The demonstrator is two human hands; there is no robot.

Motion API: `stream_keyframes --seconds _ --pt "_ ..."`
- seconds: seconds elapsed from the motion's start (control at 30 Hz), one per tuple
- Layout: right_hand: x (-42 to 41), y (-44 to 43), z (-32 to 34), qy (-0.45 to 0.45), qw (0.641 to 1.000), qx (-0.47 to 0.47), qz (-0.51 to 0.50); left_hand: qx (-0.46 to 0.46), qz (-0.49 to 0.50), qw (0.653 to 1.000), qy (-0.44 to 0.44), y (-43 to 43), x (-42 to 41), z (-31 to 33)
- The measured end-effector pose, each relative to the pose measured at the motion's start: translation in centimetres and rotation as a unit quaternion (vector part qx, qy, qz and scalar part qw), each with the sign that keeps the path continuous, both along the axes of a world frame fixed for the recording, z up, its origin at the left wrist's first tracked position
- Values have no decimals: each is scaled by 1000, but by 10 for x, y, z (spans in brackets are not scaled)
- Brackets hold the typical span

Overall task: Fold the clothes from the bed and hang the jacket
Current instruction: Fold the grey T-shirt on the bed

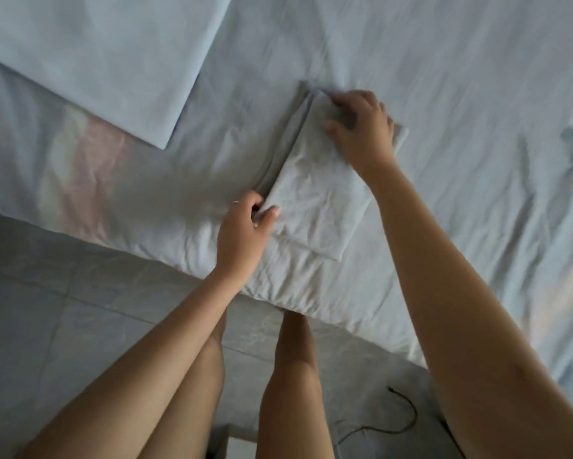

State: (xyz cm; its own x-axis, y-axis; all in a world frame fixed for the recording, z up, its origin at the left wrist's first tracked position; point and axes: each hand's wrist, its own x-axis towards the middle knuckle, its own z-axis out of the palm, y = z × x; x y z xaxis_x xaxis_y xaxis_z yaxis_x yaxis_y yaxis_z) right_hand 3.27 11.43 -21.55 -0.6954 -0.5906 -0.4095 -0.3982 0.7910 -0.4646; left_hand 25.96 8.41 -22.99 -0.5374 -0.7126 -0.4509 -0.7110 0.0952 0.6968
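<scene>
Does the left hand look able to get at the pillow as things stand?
Probably yes: only bare sheet lies between the left hand and the pillow, though its fingers pinch the folded garment and must let go first.

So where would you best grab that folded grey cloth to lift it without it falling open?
On the folded cloth, probably the long left edge, coming from the left, thumb on top. The layers stack there in visible ridges, so one pinch catches them all; the left hand pinches that edge now.
</scene>
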Motion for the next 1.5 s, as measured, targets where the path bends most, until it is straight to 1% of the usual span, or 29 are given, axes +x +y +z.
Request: stream_keyframes --seconds 0.07,0.13,0.23,0.3,0.4,0.53,0.6,0.63,0.67,0.7,0.73,0.77,0.8,0.87,0.9,0.93,1.0,1.07,1.13,1.2,1.23,1.27,1.3,1.33,1.37,1.4,1.43,1.47,1.5 --pt "-11 -13 -2 -46 997 -20 -62 -1 32 999 19 4 0 -1" --pt "-12 -24 -4 -66 991 -47 -103 5 68 997 29 5 0 0" --pt "-17 -24 -14 -87 987 -79 -112 -9 105 993 45 9 3 0" --pt "-16 -29 -11 -93 985 -80 -119 -16 135 989 50 10 4 1" --pt "-17 -37 -5 -60 991 -39 -116 -47 138 988 45 5 6 -1" --pt "-14 -46 -10 -13 994 26 -104 -107 132 986 6 -4 7 -8" --pt "-3 -46 -14 52 994 55 -84 -168 121 978 -26 -4 5 -9" --pt "5 -43 -17 111 991 54 -57 -211 97 972 -40 -3 2 -8" --pt "15 -40 -19 179 983 28 -10 -250 61 965 -45 -2 -2 -7" --pt "26 -35 -21 243 968 -29 47 -277 11 960 -38 0 -8 -6" --pt "39 -29 -23 282 948 -93 117 -297 -48 953 -27 1 -12 -9" --pt "52 -23 -26 290 925 -142 199 -314 -109 943 -24 3 -15 -13" --pt "63 -15 -30 275 903 -165 287 -328 -161 930 -36 5 -15 -19" --pt "68 1 -41 233 855 -135 443 -327 -229 914 -73 7 -11 -32" --pt "59 8 -46 222 840 -104 484 -318 -249 911 -85 6 -9 -37" --pt "44 12 -51 224 834 -85 497 -309 -263 909 -95 4 -8 -40" --pt "13 12 -58 245 851 -64 460 -304 -270 907 -110 0 -9 -41" --pt "-8 7 -58 260 886 -33 382 -305 -268 907 -114 -2 -12 -39" --pt "-12 4 -53 257 929 20 267 -303 -266 907 -123 1 -10 -40" --pt "0 5 -47 263 951 39 161 -302 -267 906 -131 2 -7 -41" --pt "8 11 -43 266 951 18 158 -298 -273 905 -134 2 -7 -41" --pt "15 25 -39 265 943 -5 203 -296 -287 901 -134 2 -11 -38" --pt "25 38 -44 264 924 -21 274 -291 -293 900 -139 -1 -8 -39" --pt "29 56 -47 257 918 -19 302 -286 -301 899 -140 -2 -9 -37" --pt "33 76 -50 234 936 6 262 -283 -310 898 -131 -3 -10 -36" --pt "37 93 -54 206 963 39 170 -274 -309 903 -116 -5 -9 -35" --pt "42 108 -56 173 981 69 49 -259 -302 912 -98 -6 -8 -35" --pt "50 118 -56 134 986 86 -57 -242 -287 924 -76 -7 -9 -34" --pt "62 127 -53 102 983 74 -133 -217 -265 938 -53 -7 -10 -32"
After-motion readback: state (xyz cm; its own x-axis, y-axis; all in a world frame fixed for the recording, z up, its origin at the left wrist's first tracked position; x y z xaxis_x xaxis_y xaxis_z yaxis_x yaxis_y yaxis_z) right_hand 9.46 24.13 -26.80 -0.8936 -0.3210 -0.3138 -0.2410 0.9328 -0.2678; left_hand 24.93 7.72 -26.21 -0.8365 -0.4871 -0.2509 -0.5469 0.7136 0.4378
